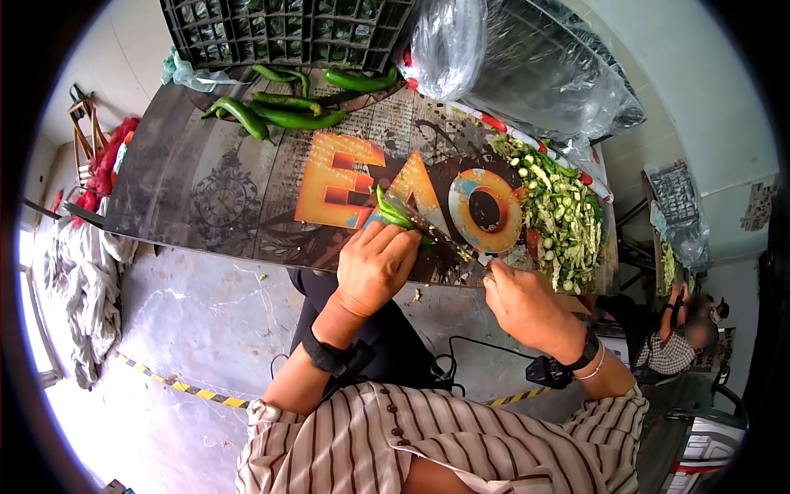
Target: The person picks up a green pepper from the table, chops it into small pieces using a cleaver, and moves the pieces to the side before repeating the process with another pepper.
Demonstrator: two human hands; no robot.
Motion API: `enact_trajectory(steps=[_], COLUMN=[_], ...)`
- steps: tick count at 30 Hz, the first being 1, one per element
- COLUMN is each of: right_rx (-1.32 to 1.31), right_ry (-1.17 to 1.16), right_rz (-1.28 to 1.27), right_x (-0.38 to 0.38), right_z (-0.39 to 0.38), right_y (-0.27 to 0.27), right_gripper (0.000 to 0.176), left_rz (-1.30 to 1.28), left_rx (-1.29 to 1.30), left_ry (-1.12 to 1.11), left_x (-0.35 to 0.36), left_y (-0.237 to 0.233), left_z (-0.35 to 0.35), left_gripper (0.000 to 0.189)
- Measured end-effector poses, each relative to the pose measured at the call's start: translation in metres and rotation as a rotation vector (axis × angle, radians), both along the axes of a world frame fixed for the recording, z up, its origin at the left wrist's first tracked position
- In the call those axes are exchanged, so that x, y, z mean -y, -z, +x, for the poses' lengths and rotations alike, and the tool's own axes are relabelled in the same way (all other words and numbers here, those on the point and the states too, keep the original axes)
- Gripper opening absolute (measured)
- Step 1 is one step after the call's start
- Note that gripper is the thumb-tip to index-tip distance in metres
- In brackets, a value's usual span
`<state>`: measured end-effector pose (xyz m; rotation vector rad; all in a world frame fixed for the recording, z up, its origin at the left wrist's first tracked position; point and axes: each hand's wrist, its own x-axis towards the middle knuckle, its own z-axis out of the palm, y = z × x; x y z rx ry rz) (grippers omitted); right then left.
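My left hand (378, 265) is closed over a green chili pepper (392, 212), pressing it to the tabletop near the front edge. In my right hand (527, 303) is the handle of a knife (444, 237), whose blade slants up and left to the pepper. Part of the pepper is hidden under my left fingers. To the right lies a heap of chopped green peppers (561, 218). Several whole green peppers (288, 115) rest at the back left of the table (156, 181).
A black plastic crate (288, 37) stands at the back, beside clear plastic bags (448, 49). Another person (671, 342) sits at far right near more chopped green pieces. White cloth (82, 288) hangs at left. Yellow-black tape (185, 387) marks the floor.
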<state>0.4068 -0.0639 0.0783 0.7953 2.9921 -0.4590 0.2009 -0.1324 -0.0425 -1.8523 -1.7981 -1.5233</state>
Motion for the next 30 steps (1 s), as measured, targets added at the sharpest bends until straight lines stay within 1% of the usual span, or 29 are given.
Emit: enact_trajectory(steps=[6,8,11,12,14,17,21,23,24,25,27,28,29,30], right_rx=[0.159,0.221,0.213,0.214,0.035,-0.072,-0.128,-0.348,-0.368,-0.413,-0.503,-0.540,-0.554,-0.552], right_ry=[-0.065,-0.008,0.039,0.041,-0.028,-0.103,-0.090,0.002,0.084,0.180,0.324,0.353,0.362,0.418], right_rz=[0.030,-0.030,-0.079,-0.089,-0.028,-0.030,0.027,-0.057,-0.084,-0.189,-0.304,-0.361,-0.353,-0.455], right_x=[-0.007,-0.009,-0.007,-0.009,-0.020,-0.040,-0.052,-0.048,-0.044,-0.045,-0.038,-0.035,-0.034,-0.032], right_z=[-0.011,-0.012,-0.019,-0.026,-0.050,-0.076,-0.065,-0.054,-0.048,-0.040,-0.026,-0.020,-0.012,-0.004], right_y=[-0.018,-0.018,-0.014,-0.009,0.009,0.021,0.031,0.027,0.019,0.017,0.006,0.000,-0.001,-0.003], right_gripper=[0.018,0.017,0.018,0.018,0.014,0.015,0.016,0.020,0.023,0.023,0.019,0.016,0.016,0.016], left_rz=[-0.012,-0.023,-0.009,-0.033,-0.043,-0.055,-0.015,-0.002,-0.009,-0.009,-0.104,-0.132,-0.126,-0.155], left_rx=[0.011,0.015,0.032,0.042,0.056,0.057,0.041,0.043,0.044,0.042,0.006,0.017,0.006,0.004], left_ry=[0.006,0.000,0.009,-0.002,-0.013,-0.008,-0.012,-0.020,-0.015,-0.016,-0.029,-0.021,-0.008,-0.036], left_x=[0.000,0.001,0.000,0.001,0.000,0.002,0.001,0.000,0.000,0.001,0.003,0.002,0.001,0.000], left_y=[0.001,0.001,-0.001,-0.003,-0.002,-0.003,-0.006,-0.007,-0.007,-0.008,-0.014,-0.014,-0.015,-0.016], left_z=[0.000,0.000,-0.001,-0.001,0.001,0.000,0.001,0.001,0.000,0.000,-0.001,0.000,0.000,0.001], left_gripper=[0.013,0.013,0.013,0.015,0.018,0.017,0.016,0.016,0.019,0.019,0.023,0.028,0.028,0.029])
